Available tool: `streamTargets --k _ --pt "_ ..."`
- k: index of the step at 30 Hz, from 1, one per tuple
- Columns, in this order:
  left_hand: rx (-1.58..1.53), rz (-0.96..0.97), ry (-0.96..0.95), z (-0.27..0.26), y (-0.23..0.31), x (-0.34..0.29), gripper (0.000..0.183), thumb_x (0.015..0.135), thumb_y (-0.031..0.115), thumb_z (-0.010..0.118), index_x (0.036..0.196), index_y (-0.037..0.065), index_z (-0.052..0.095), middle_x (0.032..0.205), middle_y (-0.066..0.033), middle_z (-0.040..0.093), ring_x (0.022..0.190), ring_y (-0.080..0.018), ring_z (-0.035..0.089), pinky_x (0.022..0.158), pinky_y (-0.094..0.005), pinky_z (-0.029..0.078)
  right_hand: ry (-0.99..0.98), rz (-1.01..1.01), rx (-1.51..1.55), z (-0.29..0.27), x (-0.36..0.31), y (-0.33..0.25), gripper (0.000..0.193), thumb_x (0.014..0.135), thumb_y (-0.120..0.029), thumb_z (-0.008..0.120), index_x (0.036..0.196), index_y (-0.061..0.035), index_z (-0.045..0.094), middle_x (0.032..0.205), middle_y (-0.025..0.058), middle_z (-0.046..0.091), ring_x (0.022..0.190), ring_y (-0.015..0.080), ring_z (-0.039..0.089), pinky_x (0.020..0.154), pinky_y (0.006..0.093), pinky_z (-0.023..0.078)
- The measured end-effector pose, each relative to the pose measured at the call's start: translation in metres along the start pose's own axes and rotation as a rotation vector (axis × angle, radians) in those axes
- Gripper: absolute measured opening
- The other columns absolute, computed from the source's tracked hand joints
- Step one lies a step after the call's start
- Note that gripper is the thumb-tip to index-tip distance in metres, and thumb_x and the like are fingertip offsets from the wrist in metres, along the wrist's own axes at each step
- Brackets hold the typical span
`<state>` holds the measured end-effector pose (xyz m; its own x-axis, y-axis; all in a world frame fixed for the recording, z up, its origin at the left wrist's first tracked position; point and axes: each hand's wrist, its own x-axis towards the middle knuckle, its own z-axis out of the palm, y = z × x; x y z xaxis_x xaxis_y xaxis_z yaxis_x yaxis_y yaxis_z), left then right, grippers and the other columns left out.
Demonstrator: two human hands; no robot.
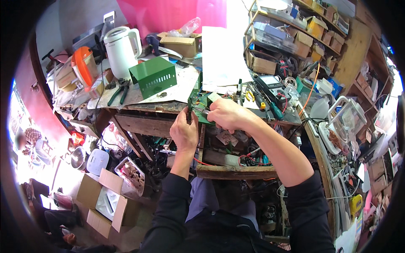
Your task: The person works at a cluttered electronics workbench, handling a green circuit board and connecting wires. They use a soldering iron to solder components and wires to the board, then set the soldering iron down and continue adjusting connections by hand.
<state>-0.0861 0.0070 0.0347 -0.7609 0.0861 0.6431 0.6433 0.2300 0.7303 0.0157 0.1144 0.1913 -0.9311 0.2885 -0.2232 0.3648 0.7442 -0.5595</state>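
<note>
At the front edge of the bench, my left hand (184, 131) pinches an upright dark green panel (190, 106), part of an opened green metal case with wires behind it. My right hand (226, 114) is closed just right of it, around a thin metallic tool (200, 110) pointing at the panel. The tool's kind cannot be made out, since my fingers cover most of it. A small pale block (214, 97) sits just behind my right knuckles. Left of my hands, a green slotted metal cover (153, 77) rests on a pale sheet.
Green-handled pliers (120, 91) and a white jug (122, 50) stand left. Yellow-handled pliers (250, 95), a green screwdriver (276, 110) and a multimeter (270, 81) lie right. An open drawer (236, 172) juts out below my hands. An open carton (99, 225) sits on the floor.
</note>
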Motion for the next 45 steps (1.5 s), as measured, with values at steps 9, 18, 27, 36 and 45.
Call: streamTargets --k 9,18,27,36,45 --pt "0.021 -0.002 0.020 0.001 0.008 0.007 0.025 0.095 0.022 0.073 0.114 0.006 0.077 0.096 -0.0165 0.078 0.085 -0.0368 0.075 0.074 -0.0443 0.057 0.018 0.033 0.047 -0.006 -0.003 0.000 0.031 0.093 -0.019 0.060 0.084 0.0092 0.066 0.076 0.0174 0.071 0.057 0.0260 0.070 0.051 0.0388 0.058" --pt "-0.035 -0.073 0.043 0.004 0.012 0.010 0.022 0.093 0.018 0.075 0.113 0.009 0.078 0.093 -0.0144 0.078 0.083 -0.0352 0.076 0.073 -0.0443 0.057 -0.051 0.135 0.096 -0.009 -0.010 -0.011 0.025 0.096 -0.023 0.058 0.096 0.0010 0.064 0.086 0.0111 0.071 0.065 0.0207 0.068 0.060 0.0417 0.055" --pt "0.051 0.006 0.066 0.001 0.014 0.007 0.025 0.091 0.018 0.078 0.115 0.013 0.074 0.094 -0.0112 0.078 0.081 -0.0342 0.075 0.069 -0.0456 0.056 0.022 -0.240 -0.454 -0.005 0.016 0.014 0.028 0.094 -0.023 0.059 0.092 0.0040 0.066 0.084 0.0157 0.073 0.068 0.0248 0.071 0.059 0.0432 0.055" --pt "-0.079 0.007 0.174 0.007 0.013 -0.002 0.037 0.090 0.008 0.077 0.122 0.009 0.058 0.115 -0.0115 0.068 0.093 -0.0320 0.072 0.075 -0.0420 0.057 -0.034 0.100 0.089 -0.008 -0.010 -0.004 0.028 0.095 -0.024 0.060 0.091 0.0041 0.063 0.080 0.0099 0.066 0.061 0.0207 0.064 0.055 0.0386 0.054" --pt "-0.012 0.036 0.143 0.019 0.011 -0.011 0.035 0.100 0.011 0.067 0.131 0.009 0.052 0.123 -0.0142 0.065 0.103 -0.0346 0.071 0.080 -0.0450 0.058 -0.034 0.064 0.253 -0.010 -0.007 0.000 0.032 0.098 -0.018 0.056 0.100 0.0119 0.068 0.081 0.0187 0.070 0.061 0.0264 0.072 0.051 0.0403 0.063"
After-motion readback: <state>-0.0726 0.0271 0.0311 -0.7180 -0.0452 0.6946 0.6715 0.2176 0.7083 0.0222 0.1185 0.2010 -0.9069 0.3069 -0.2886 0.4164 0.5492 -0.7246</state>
